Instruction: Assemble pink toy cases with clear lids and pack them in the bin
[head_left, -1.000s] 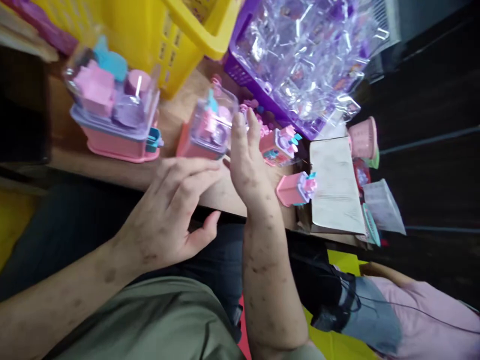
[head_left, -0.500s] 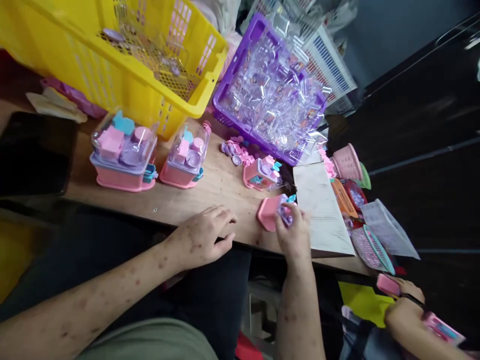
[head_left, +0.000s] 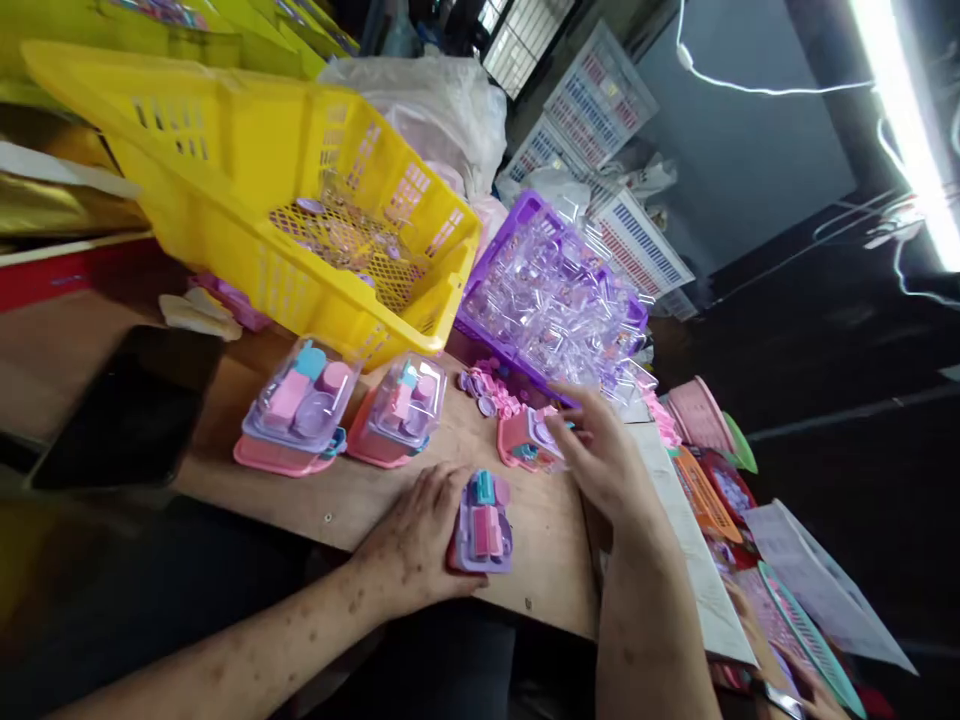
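Note:
My left hand [head_left: 412,540] is closed around the side of a small pink and lilac toy set [head_left: 484,530] near the table's front edge. Pink, teal and lilac pieces sit on top of it, with no clear cover over them. My right hand [head_left: 604,455] is raised over the right side, slightly blurred, fingers apart and nothing visible in them. Just left of its fingers stands another toy set [head_left: 521,440], partly hidden by the hand. Two toy sets with clear covers, one at left [head_left: 300,405] and one nearer the middle [head_left: 401,405], stand on the wooden table [head_left: 289,505].
A yellow basket [head_left: 217,265] and a purple basket [head_left: 480,325] full of clear plastic covers [head_left: 562,300] line the back. Small pink and lilac parts [head_left: 491,390] lie before them. A dark phone [head_left: 135,405] is at left, white cardboard [head_left: 697,540] at right. Another person's hands [head_left: 795,670] show bottom right.
The toy set at my right hand has moved left and into my left hand. My right hand has let go and risen toward the back. The view has tilted up.

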